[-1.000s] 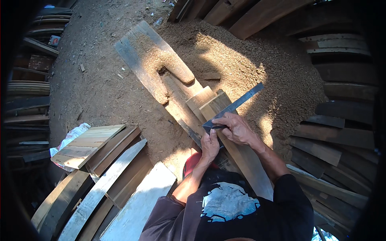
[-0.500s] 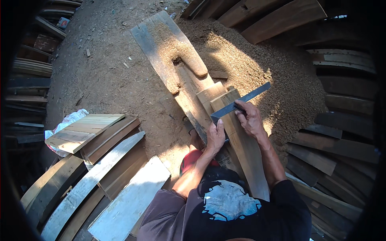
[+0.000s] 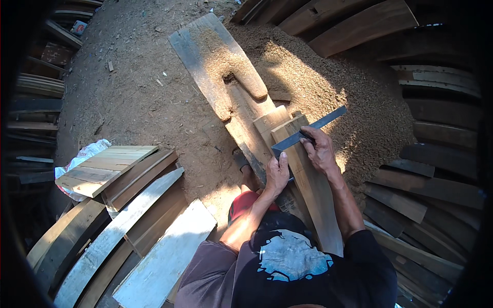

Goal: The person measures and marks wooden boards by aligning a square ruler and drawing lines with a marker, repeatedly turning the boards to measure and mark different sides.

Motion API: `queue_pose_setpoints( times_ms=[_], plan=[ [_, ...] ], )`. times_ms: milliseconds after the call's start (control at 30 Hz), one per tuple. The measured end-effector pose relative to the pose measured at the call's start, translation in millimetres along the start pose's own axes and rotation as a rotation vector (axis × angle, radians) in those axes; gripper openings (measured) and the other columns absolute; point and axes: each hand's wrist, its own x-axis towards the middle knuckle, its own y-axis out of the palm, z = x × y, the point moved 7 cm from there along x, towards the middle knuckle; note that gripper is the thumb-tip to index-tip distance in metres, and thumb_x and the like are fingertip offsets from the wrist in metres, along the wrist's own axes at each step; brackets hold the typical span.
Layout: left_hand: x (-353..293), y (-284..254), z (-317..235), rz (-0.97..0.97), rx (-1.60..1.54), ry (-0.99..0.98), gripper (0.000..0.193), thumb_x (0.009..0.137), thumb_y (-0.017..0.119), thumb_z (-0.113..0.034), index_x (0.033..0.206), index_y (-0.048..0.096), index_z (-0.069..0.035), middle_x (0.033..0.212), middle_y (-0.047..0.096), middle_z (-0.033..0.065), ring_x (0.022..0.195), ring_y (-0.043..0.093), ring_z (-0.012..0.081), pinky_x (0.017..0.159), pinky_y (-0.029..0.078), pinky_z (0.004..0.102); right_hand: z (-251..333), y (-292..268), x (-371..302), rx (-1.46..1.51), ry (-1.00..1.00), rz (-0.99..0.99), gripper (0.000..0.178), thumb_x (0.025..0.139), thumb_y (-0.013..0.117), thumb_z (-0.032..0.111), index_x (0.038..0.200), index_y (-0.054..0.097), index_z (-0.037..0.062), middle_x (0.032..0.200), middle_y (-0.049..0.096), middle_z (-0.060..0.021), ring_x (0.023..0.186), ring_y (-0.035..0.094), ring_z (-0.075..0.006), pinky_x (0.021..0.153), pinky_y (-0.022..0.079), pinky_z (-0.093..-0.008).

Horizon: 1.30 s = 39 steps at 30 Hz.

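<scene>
A dark metal carpenter's square [image 3: 328,119] lies across a light brown wooden board [image 3: 311,195], which slants from my lap up to a low wooden bench [image 3: 246,115]. Beside the board's left edge, my left hand [image 3: 278,177] is closed on the square near its corner, thumb uppermost. My right hand [image 3: 320,150] rests over the board with its fingers pinched together against the square's long blade. Anything between those fingertips is too small or hidden to make out. A shorter wooden block [image 3: 270,120] sits on the bench just beyond the board's far end.
Sawdust and shavings [image 3: 308,77] are heaped right of the bench. At lower left, stacked planks [image 3: 110,164] lie beside a white-faced board [image 3: 167,256] and a white sack [image 3: 84,154]. More timber [image 3: 411,179] lines the right side. My foot [image 3: 250,177] is left of the bench.
The whole view has shifted very slightly. Both hands, the carpenter's square and the board keep nearly the same places relative to one another.
</scene>
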Motion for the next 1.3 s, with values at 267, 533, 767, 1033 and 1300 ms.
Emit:
queue_pose_setpoints(
  times_ms=[267, 533, 767, 1033, 1300],
  plan=[
    [0.1, -3.0, -12.3, 0.0, 0.018, 0.021, 0.038, 0.111, 0.05, -0.032, 0.095, 0.061, 0.0, 0.07, 0.057, 0.013, 0.064, 0.055, 0.0248, 0.063, 0.046, 0.0429, 2.7, -18.9, 3.4, 0.234, 0.17, -0.06, 0.028, 0.095, 0.069, 0.01, 0.12, 0.07, -0.0014, 0.105, 0.074, -0.0162, 0.098, 0.073, -0.0243, 0.088, 0.057, -0.0358],
    [1.0, -1.3, -15.9, 0.045, -0.009, -0.04, 0.044, 0.113, 0.044, -0.038, 0.111, 0.066, 0.001, 0.089, 0.072, 0.0089, 0.083, 0.063, 0.0171, 0.077, 0.051, 0.0381, 0.6, -24.3, 0.7, 0.054, 0.075, -0.136, 0.029, 0.098, 0.066, 0.018, 0.118, 0.071, -0.0022, 0.093, 0.071, -0.0131, 0.083, 0.067, -0.0216, 0.076, 0.052, -0.036],
    [-30.8, -1.9, -44.8, 0.228, 0.194, 0.072, 0.041, 0.111, 0.048, -0.034, 0.105, 0.066, 0.002, 0.086, 0.07, 0.0196, 0.08, 0.069, 0.0271, 0.074, 0.052, 0.0433, 11.7, 4.8, -83.7, 0.247, 0.462, 0.097, 0.041, 0.094, 0.073, 0.033, 0.119, 0.07, -0.0002, 0.094, 0.067, -0.0117, 0.086, 0.064, -0.0216, 0.079, 0.052, -0.0375],
    [-86.1, 80.3, -74.6, 0.994, 0.459, 0.516, 0.06, 0.086, 0.077, -0.03, 0.134, 0.051, -0.004, 0.119, 0.059, 0.0244, 0.12, 0.056, 0.0445, 0.099, 0.045, 0.054, -33.7, -24.1, -174.0, 0.543, 0.497, -0.384, 0.029, 0.102, 0.066, 0.032, 0.1, 0.07, 0.0036, 0.076, 0.056, 0.0058, 0.071, 0.051, -0.0052, 0.065, 0.041, -0.0263],
    [-154.6, 116.6, -2.7, 1.029, 1.122, 1.318, 0.066, 0.095, 0.055, -0.028, 0.157, 0.041, -0.011, 0.167, 0.029, 0.0243, 0.157, 0.02, 0.0458, 0.127, 0.015, 0.0639, -143.7, -86.8, -339.8, 0.275, 0.801, -0.828, 0.047, 0.102, 0.064, 0.04, 0.067, 0.051, 0.0123, 0.062, 0.044, 0.0047, 0.06, 0.039, -0.0084, 0.053, 0.031, -0.0339]
  ],
)
